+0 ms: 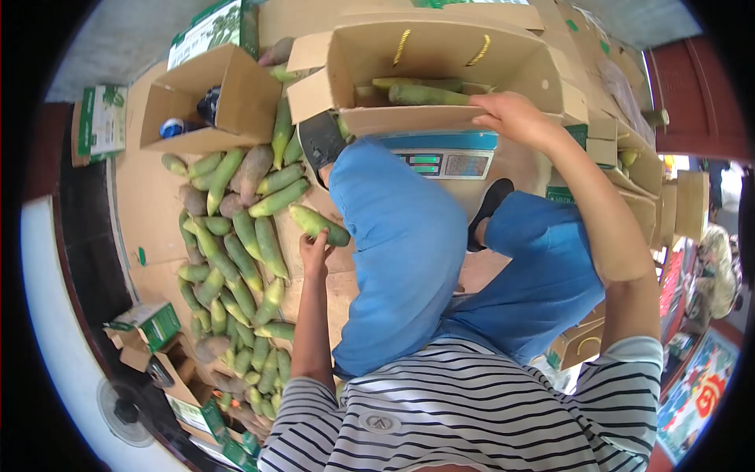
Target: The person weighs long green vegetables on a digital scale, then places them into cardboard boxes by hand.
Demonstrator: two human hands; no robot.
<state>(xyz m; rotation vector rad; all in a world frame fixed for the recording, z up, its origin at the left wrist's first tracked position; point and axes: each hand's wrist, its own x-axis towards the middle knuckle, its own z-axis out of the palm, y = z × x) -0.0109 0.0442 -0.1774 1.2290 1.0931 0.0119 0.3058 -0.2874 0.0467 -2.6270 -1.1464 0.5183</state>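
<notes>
The left hand [314,253] has its fingers curled on 1 green stalk [318,224], lifted just beside the left knee at the edge of the pile of stalks [236,259] spread over the cardboard sheet [145,212]. The right hand [515,118] lies on the front rim of the open carton [440,55], just beside the stalks inside, though whether it grips anything cannot be told. That carton sits on a weighing scale [444,164].
</notes>
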